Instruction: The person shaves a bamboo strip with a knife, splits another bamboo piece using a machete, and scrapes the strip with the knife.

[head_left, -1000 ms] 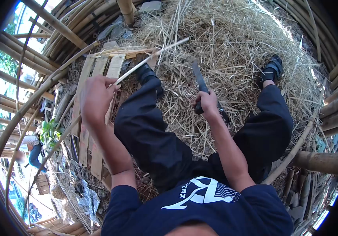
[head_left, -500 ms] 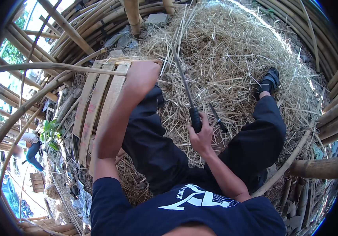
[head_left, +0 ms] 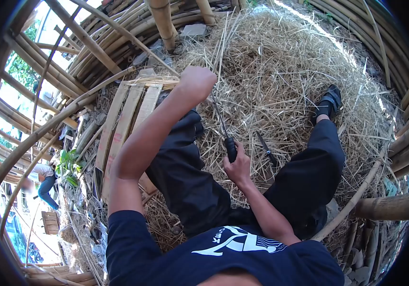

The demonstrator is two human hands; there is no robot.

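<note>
well, knife handle (head_left: 231, 148) inside right grip (head_left: 238, 168)

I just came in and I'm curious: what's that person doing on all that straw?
The person has a long, thin stick in the left hand and a knife in the right hand, held by its black handle. The blade points up close to the left hand, so it looks like they may be trimming the stick. A second knife lies on the straw, and nobody is holding it.
</note>
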